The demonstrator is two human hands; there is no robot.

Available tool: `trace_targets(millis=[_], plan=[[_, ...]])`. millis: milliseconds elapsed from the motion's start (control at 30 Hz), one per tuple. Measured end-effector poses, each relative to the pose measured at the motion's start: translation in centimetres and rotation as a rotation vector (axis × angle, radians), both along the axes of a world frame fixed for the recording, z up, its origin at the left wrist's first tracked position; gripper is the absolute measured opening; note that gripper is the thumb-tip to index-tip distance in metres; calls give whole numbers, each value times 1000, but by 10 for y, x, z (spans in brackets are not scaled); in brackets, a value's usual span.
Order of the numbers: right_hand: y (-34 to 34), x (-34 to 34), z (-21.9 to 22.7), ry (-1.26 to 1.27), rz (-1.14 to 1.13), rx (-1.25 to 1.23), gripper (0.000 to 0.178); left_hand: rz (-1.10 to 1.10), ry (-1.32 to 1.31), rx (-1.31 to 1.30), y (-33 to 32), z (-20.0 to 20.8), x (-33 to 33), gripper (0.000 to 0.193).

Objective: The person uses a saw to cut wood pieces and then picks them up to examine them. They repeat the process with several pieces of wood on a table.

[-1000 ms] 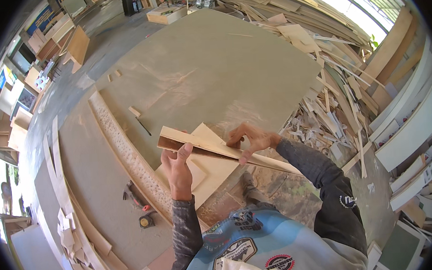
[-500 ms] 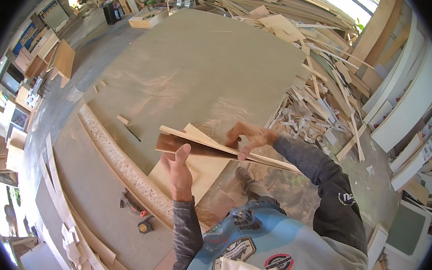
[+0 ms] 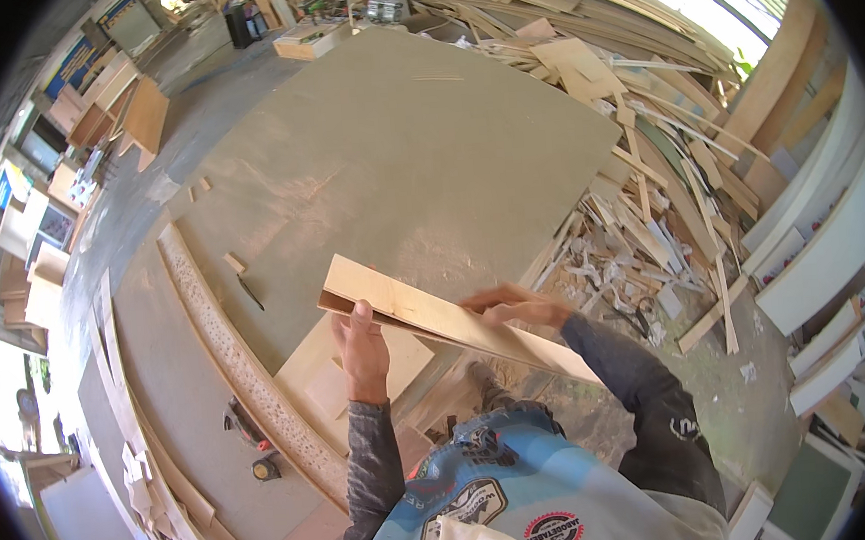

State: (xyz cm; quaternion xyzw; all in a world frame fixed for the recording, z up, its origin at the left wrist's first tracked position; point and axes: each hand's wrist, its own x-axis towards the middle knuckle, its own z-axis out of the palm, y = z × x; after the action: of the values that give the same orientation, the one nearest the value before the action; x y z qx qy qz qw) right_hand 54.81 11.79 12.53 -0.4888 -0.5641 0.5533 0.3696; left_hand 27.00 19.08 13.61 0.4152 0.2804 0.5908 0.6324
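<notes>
My left hand (image 3: 365,360) is closed around the left end of a pale wooden strip (image 3: 410,305), its thumb over the front edge. Behind that strip lies a dark brown board (image 3: 332,302), which shows as a narrow band at the left end and along the lower edge. The two pieces are nearly face to face, with a thin gap at the left. My right hand (image 3: 523,306) grips the strip's upper edge further right; its fingers are slightly blurred and partly hidden. Both pieces are held above the big flat grey-brown sheet (image 3: 384,143).
To the left lie a long speckled strip (image 3: 223,320), a tape measure (image 3: 265,469), a dark hand tool (image 3: 243,424) and a thin dark stick (image 3: 251,293). Pale panels (image 3: 309,369) rest below the held pieces. Wood offcuts (image 3: 640,225) heap at the right.
The pale strip has swung down against the brown board and now shows its broad face. My right hand has moved slightly right and down, while my left hand keeps its hold.
</notes>
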Motion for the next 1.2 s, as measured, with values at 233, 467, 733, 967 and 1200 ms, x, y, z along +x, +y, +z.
trace_targets(millis=[233, 467, 733, 967, 1200], plan=[[-87, 135, -109, -377, -167, -307, 59, -28, -182, 22, 32, -23, 36, 66], [-125, 193, -179, -442, -707, -288, 42, 72, 461, -247, 9, -42, 69, 74], [42, 509, -45, -1694, -1273, 637, 53, 231, 315, -469, -51, -88, 8, 58], [210, 452, 86, -1208, -1366, 1219, 29, 552, 288, -582, -111, -70, -32, 49], [187, 171, -156, -855, -733, 952, 45, 801, 198, -601, -165, -83, -48, 38]])
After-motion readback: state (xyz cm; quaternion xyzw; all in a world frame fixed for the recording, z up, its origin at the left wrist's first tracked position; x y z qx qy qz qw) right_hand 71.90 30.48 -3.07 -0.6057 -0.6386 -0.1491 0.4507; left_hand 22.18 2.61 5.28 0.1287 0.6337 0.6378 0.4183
